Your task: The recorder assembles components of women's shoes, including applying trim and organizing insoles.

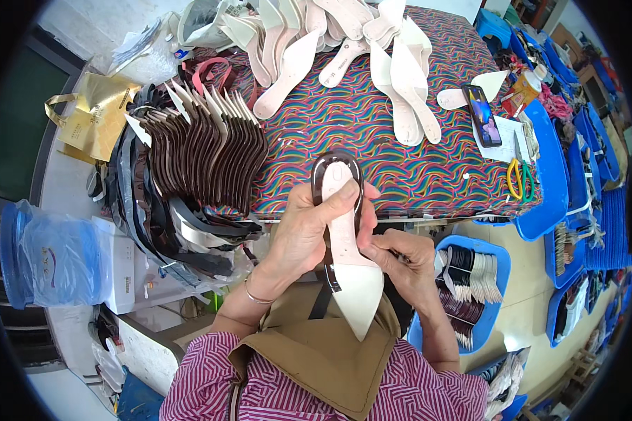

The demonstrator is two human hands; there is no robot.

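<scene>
Cream insole (347, 266) upright in both clasping hands (298, 235), pointed toe toward the person.

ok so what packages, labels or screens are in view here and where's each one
Phone: right on the patterned table, lit screen, dark slim rectangle.
Gold bag: far left, shiny, with handles.
Blue plastic bag: left edge, translucent, bulging.
White box: beside the blue bag, small dark label.

Striped pink shirt (428, 393), tan apron (323, 351) — thin bracelet (256, 296).
</scene>
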